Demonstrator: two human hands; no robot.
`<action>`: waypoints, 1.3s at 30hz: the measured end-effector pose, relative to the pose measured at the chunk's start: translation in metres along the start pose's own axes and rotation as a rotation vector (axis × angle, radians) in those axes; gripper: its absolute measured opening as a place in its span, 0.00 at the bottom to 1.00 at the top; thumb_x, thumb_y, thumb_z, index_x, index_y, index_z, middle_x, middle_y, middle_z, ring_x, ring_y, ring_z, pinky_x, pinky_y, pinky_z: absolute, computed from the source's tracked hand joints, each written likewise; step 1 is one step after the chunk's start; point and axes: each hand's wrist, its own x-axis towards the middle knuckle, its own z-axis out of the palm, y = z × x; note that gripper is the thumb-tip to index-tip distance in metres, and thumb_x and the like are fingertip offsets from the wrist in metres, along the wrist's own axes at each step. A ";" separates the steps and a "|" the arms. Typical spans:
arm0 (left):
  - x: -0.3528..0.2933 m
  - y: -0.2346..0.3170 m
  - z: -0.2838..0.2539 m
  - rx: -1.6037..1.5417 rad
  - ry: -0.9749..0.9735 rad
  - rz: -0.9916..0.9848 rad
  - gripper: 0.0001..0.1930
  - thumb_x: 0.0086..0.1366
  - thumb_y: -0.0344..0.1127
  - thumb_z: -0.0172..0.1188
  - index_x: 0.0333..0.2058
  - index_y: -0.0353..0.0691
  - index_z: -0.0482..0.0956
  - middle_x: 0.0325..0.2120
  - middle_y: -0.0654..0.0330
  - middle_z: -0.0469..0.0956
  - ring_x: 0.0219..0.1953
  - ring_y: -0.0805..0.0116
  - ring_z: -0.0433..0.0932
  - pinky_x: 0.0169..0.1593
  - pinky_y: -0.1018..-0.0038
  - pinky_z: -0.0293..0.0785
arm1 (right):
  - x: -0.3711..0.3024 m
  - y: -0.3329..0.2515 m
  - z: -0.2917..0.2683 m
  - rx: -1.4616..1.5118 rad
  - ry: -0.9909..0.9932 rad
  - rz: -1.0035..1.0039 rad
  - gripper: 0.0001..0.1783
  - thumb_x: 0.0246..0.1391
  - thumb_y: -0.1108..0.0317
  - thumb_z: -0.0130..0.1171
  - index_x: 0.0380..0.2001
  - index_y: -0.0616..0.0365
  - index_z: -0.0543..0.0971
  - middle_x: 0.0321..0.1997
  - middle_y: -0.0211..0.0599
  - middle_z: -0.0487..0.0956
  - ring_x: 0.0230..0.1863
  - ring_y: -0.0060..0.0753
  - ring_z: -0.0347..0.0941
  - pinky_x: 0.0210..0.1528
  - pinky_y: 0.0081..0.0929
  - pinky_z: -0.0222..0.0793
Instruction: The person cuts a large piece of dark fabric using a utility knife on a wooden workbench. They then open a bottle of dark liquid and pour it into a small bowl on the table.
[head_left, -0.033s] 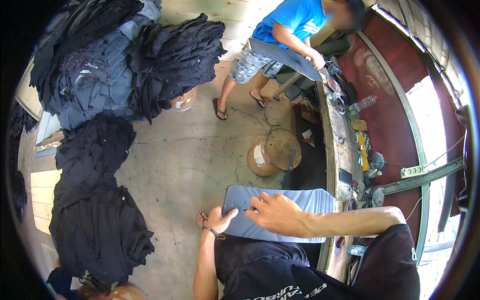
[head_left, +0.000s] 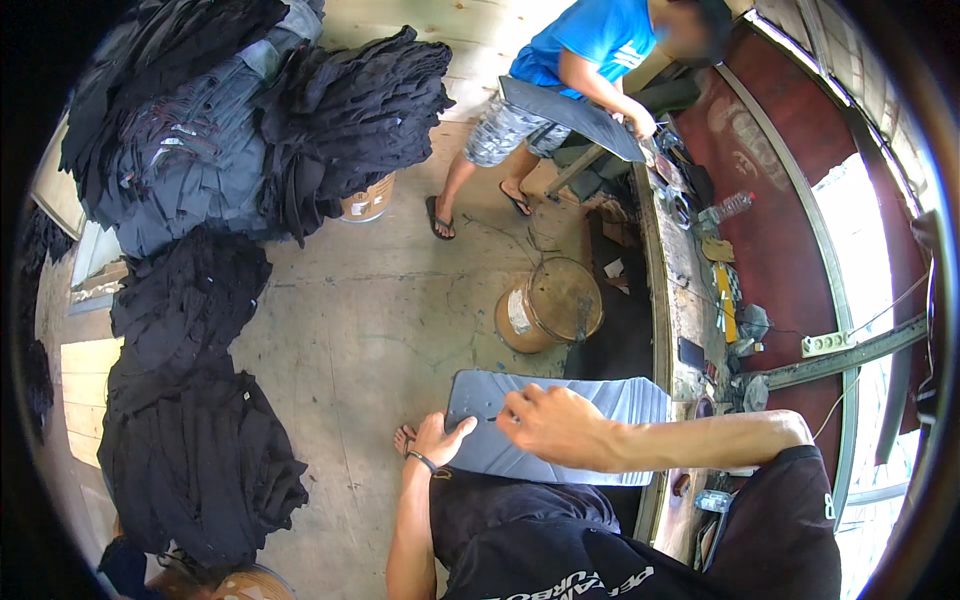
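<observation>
A long grey board with a smooth, faintly streaked surface (head_left: 590, 392) lies across my lap. My left hand (head_left: 437, 441), with a dark band at its wrist, closes round the left end, thumb on top and fingers mostly under the edge. Over the left part of the board my right hand (head_left: 556, 428) is curled with its fingers pressed together. What it may hold is hidden behind the fingers. A small dark mark or slit shows on the board beside its fingertips.
A round brown drum (head_left: 548, 305) stands on the floor ahead. Large piles of black cloth (head_left: 195, 470) fill the left. Along the right runs a cluttered bench (head_left: 680, 290) with a plastic bottle (head_left: 733, 206). Farther off, a person in blue (head_left: 600, 40) holds a dark board (head_left: 570, 112).
My right hand has shifted slightly right and up over the board, baring the small dark mark. The left hand stays in place. The other person's arms have moved a little.
</observation>
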 end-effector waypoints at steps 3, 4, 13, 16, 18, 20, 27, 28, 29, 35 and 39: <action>-0.001 0.011 -0.002 0.031 0.013 0.001 0.29 0.66 0.60 0.68 0.40 0.32 0.86 0.29 0.53 0.87 0.34 0.62 0.85 0.43 0.62 0.79 | 0.008 0.009 0.001 0.184 -0.458 0.326 0.21 0.73 0.55 0.55 0.43 0.69 0.79 0.37 0.58 0.81 0.28 0.62 0.82 0.26 0.51 0.79; 0.007 0.017 -0.007 0.041 0.020 0.009 0.30 0.65 0.61 0.68 0.40 0.32 0.86 0.29 0.52 0.87 0.34 0.60 0.85 0.43 0.61 0.78 | 0.012 0.012 0.000 0.198 -0.462 0.409 0.19 0.70 0.57 0.58 0.44 0.67 0.79 0.40 0.58 0.81 0.30 0.64 0.83 0.29 0.51 0.80; 0.005 0.032 -0.015 0.009 -0.017 0.007 0.32 0.65 0.64 0.67 0.40 0.33 0.87 0.29 0.52 0.87 0.34 0.58 0.85 0.44 0.60 0.78 | 0.015 0.005 -0.009 -0.063 -0.251 0.022 0.17 0.65 0.60 0.63 0.46 0.65 0.81 0.43 0.61 0.82 0.36 0.62 0.85 0.34 0.50 0.83; 0.005 0.032 -0.012 -0.082 0.022 0.049 0.31 0.65 0.63 0.67 0.41 0.33 0.87 0.29 0.52 0.87 0.35 0.59 0.85 0.45 0.60 0.78 | 0.028 0.012 -0.006 0.003 -0.484 0.311 0.16 0.60 0.63 0.67 0.45 0.64 0.81 0.48 0.56 0.80 0.38 0.60 0.86 0.36 0.49 0.83; 0.004 0.030 -0.012 -0.038 0.000 0.013 0.31 0.65 0.62 0.67 0.41 0.34 0.87 0.29 0.53 0.86 0.35 0.61 0.84 0.45 0.60 0.78 | 0.028 0.013 -0.008 0.114 -0.481 0.433 0.15 0.56 0.65 0.68 0.43 0.64 0.81 0.48 0.53 0.80 0.39 0.60 0.86 0.36 0.48 0.84; 0.006 0.027 -0.012 -0.007 0.000 -0.001 0.29 0.65 0.60 0.68 0.42 0.34 0.87 0.28 0.54 0.86 0.34 0.63 0.83 0.44 0.60 0.77 | 0.023 0.011 -0.011 0.091 -0.351 0.354 0.15 0.58 0.63 0.66 0.42 0.64 0.83 0.41 0.52 0.83 0.39 0.59 0.86 0.37 0.49 0.84; 0.010 0.017 -0.011 0.019 -0.020 0.011 0.30 0.66 0.61 0.68 0.41 0.33 0.87 0.28 0.53 0.86 0.33 0.62 0.83 0.43 0.60 0.77 | 0.028 0.015 -0.005 0.056 -0.503 0.295 0.15 0.62 0.63 0.65 0.45 0.65 0.81 0.44 0.51 0.81 0.40 0.61 0.85 0.39 0.49 0.85; 0.010 0.018 -0.011 -0.003 -0.013 0.019 0.30 0.66 0.61 0.68 0.41 0.33 0.87 0.28 0.53 0.86 0.33 0.62 0.83 0.42 0.60 0.77 | 0.028 0.015 -0.005 0.078 -0.519 0.338 0.15 0.62 0.63 0.65 0.44 0.65 0.81 0.43 0.51 0.81 0.39 0.61 0.85 0.39 0.49 0.85; 0.009 0.018 -0.011 -0.021 -0.012 0.019 0.30 0.66 0.61 0.68 0.41 0.33 0.87 0.28 0.53 0.86 0.33 0.63 0.83 0.42 0.60 0.77 | 0.028 0.015 -0.004 0.102 -0.505 0.370 0.15 0.61 0.63 0.65 0.44 0.65 0.81 0.43 0.51 0.82 0.38 0.61 0.85 0.39 0.49 0.85; 0.010 0.020 -0.013 -0.011 -0.039 0.016 0.30 0.66 0.61 0.68 0.40 0.32 0.87 0.28 0.51 0.86 0.33 0.62 0.83 0.42 0.60 0.77 | 0.015 0.008 -0.011 -0.113 -0.135 0.079 0.18 0.67 0.56 0.60 0.41 0.63 0.84 0.36 0.57 0.86 0.35 0.59 0.86 0.37 0.51 0.83; 0.010 0.018 -0.011 0.007 -0.033 0.016 0.33 0.64 0.63 0.67 0.38 0.30 0.86 0.27 0.42 0.85 0.33 0.48 0.87 0.41 0.56 0.79 | 0.026 0.012 -0.010 0.102 -0.383 0.404 0.20 0.67 0.56 0.60 0.44 0.66 0.81 0.45 0.60 0.82 0.36 0.63 0.85 0.35 0.50 0.84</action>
